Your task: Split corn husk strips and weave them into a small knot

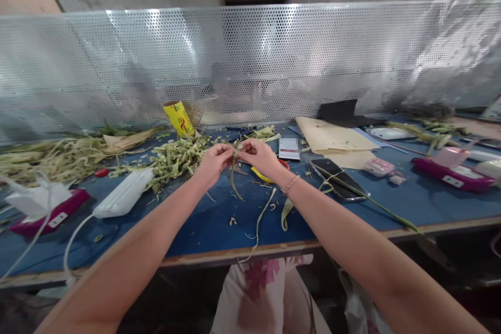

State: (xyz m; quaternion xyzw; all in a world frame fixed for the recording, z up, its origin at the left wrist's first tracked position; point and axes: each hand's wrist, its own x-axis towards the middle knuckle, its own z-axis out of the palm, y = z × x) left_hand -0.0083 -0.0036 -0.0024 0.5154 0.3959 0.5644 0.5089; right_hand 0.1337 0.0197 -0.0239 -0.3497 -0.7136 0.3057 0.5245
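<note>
My left hand and my right hand meet above the blue table, both pinched on one thin green plant strip that hangs down between them. A bracelet sits on my right wrist. Behind the hands lies a pile of green and pale plant scraps. Loose strips lie on the table below my hands, one trailing over the front edge.
A white power bank with a cable lies at left, a yellow roll behind. Right of my hands: a card, a phone, brown paper, pink devices. A perforated metal screen backs the table.
</note>
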